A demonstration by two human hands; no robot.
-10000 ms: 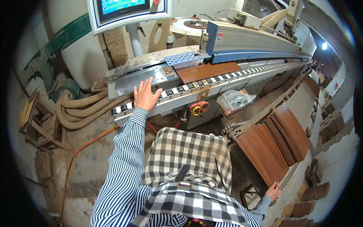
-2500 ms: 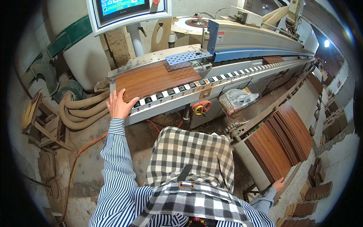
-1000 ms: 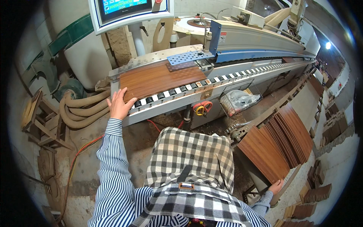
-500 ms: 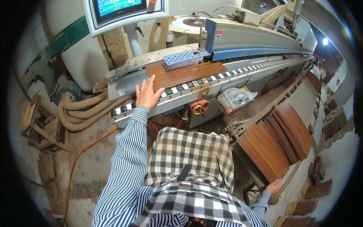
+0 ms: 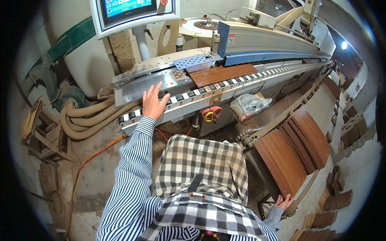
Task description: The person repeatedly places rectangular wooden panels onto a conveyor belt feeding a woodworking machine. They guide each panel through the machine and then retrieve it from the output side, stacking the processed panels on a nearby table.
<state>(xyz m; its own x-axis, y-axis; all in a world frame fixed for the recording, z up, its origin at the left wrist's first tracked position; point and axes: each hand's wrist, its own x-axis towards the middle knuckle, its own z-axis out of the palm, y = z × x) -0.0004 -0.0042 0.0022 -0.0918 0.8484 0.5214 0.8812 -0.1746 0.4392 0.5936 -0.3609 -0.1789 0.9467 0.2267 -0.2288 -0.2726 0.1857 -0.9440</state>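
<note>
My left hand point(image 5: 155, 102) hovers open at the near side of the edge-banding machine's infeed point(image 5: 138, 89), fingers spread, holding nothing. To its right, apart from it, a brown wood-grain panel point(image 5: 221, 75) lies on the roller track point(image 5: 193, 93), its far side partly beneath the blue perforated plate point(image 5: 193, 61). Down at the right, my right hand point(image 5: 284, 203) grips the near edge of a wood-grain board point(image 5: 277, 160). This board lies at the left end of a leaning row of similar boards point(image 5: 309, 140); the fingertips overlap its edge.
A touchscreen panel point(image 5: 130, 10) stands at the back left. Thick hoses point(image 5: 86, 120) and a wooden stool point(image 5: 46, 130) are at the left. Below the track hang orange-handled scissors point(image 5: 211, 114) and a wire basket point(image 5: 251, 105) holding clear plastic. More board stacks point(image 5: 337, 201) line the right.
The panel on the track has slid right, away from my left hand, uncovering the metal bed. My left hand has come slightly back. My right hand has shifted left along the board's edge, fingers now curled over it.
</note>
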